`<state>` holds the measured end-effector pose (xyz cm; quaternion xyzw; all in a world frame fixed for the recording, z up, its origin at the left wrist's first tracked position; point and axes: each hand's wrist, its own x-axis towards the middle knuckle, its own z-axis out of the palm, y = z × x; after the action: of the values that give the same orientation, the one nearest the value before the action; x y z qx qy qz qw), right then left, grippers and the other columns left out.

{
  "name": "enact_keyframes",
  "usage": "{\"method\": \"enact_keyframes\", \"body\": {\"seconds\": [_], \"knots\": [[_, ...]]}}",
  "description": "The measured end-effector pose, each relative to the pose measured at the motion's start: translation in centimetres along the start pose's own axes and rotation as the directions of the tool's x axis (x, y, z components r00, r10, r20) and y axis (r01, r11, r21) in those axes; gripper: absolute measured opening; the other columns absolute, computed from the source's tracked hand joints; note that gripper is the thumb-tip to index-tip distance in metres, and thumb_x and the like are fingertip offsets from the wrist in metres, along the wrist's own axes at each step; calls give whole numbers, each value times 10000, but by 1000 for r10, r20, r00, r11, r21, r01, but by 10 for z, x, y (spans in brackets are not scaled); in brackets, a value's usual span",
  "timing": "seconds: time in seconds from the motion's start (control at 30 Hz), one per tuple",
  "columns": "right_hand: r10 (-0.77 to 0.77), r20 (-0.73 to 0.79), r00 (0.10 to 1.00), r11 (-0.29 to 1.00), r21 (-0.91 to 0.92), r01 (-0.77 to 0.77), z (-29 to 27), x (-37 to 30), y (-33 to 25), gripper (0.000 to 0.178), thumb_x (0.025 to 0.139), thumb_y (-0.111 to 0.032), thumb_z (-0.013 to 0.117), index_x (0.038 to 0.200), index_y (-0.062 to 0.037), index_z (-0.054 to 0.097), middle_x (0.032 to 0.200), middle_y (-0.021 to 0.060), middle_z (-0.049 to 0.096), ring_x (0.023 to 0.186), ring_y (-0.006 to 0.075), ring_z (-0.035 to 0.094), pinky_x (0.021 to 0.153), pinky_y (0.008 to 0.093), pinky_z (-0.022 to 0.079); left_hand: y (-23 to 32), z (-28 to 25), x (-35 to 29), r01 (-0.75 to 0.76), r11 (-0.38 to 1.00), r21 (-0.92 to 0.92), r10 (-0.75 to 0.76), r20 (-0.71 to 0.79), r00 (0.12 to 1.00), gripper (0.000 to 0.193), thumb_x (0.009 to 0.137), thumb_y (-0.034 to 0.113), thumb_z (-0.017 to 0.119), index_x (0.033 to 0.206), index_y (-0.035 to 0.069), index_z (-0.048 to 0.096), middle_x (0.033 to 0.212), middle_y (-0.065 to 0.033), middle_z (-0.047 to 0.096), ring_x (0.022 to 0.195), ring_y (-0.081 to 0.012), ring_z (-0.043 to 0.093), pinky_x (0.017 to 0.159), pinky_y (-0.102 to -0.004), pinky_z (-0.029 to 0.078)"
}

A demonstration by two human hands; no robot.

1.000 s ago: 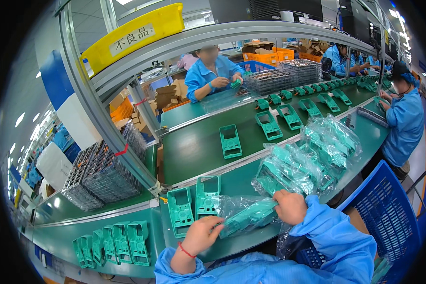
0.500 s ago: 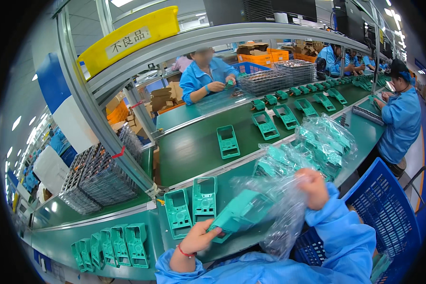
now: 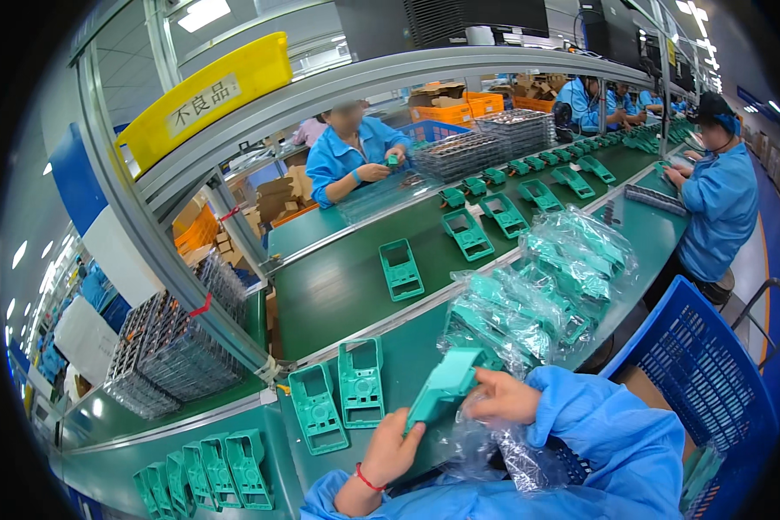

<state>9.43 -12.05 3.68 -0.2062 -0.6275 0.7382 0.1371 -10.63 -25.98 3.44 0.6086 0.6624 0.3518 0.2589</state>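
A green plastic housing point(image 3: 445, 386) is tilted up in front of me, out over the near edge of the bench. My left hand point(image 3: 392, 449) grips its lower left end, the thumb along its side. At the other end, the fingers of my right hand point(image 3: 504, 399) close on the housing's edge. Directly beneath that hand hangs a crumpled clear plastic bag point(image 3: 529, 459); whether some fingers also pinch it I cannot tell. Two bare housings, one farther left point(image 3: 318, 407) and one beside it point(image 3: 361, 381), lie on the bench left of my hands.
Bagged housings point(image 3: 529, 303) are heaped beyond my right hand. Housings point(image 3: 399, 269) line the green conveyor point(image 3: 329, 303). Several more point(image 3: 250, 468) stand at lower left. A blue basket point(image 3: 702, 364) is at my right. Co-workers sit across point(image 3: 355, 156) and to the right point(image 3: 719, 199).
My right hand has come down and left from the raised bag to the housing's edge. The bag has dropped away from the housing, which is now uncovered and tilted more upright.
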Motion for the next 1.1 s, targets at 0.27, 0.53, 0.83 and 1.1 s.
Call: {"method": "enact_keyframes", "body": {"seconds": [0.27,0.53,0.83,1.1], "knots": [[30,-109,994,991,137,-15,8,-4,-1,226,861,-134,594,1063,-35,615,797,-7,610,625,38,499,526,184,401,-13,13,3,-168,931,-323,231,168,958,352,872,163,562,1169,0,467,1330,-190,368,1200,-289,399,973,-387,349],[-52,-34,998,996,75,54,1,-11,-12,216,840,-88,604,1048,-38,627,921,30,609,775,94,548,669,238,463,-11,14,0,112,781,-614,57,250,967,824,722,220,762,1322,-59,270,1264,-212,410,1152,-266,461,971,-384,374],[-515,100,851,844,-116,524,-7,-2,-1,277,770,52,599,1017,-61,651,1162,78,498,1072,176,492,857,311,435,5,13,4,-235,922,309,349,-396,849,800,520,167,824,1184,-14,417,1122,-171,465,1071,-333,431,920,-409,362],[-524,76,849,833,-165,529,-6,-1,1,300,768,46,599,1048,-55,631,1148,77,507,997,150,520,793,272,450,0,13,6,-219,931,293,322,-377,869,824,524,203,835,1195,-16,411,1133,-173,466,1086,-340,430,933,-415,358]]}}
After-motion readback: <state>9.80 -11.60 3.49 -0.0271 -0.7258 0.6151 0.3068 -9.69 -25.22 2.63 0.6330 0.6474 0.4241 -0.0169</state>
